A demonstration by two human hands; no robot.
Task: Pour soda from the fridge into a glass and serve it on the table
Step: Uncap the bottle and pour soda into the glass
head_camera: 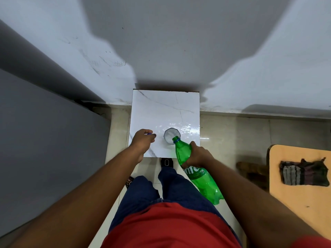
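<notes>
Now the pour is under way, or about to be: the right hand [198, 155] wraps the upper body of the green plastic soda bottle [195, 169], fingers closed firmly around it just below the shoulder, and tilts it so the open neck with its blue ring sits over the near rim of the clear faceted glass [171, 135]. Holding it high on the body looks deliberate; it puts the grip close to the mouth, so the tilt can be governed finely while the heavy base trails back toward the person's legs. The glass stands upright on the white marble-patterned surface [161, 108], toward its near right part, and its inside looks pale and frothy, though I cannot tell how full it is. To the left of the glass, well clear of it, the left hand [143, 140] rests on the same surface with its fingers curled together, pinching something small and blue, most likely the bottle's cap, kept out of the way until it is needed again. The glass itself is untouched by either hand, so it relies on its own weight; a bottle neck knocking its rim could tip it
</notes>
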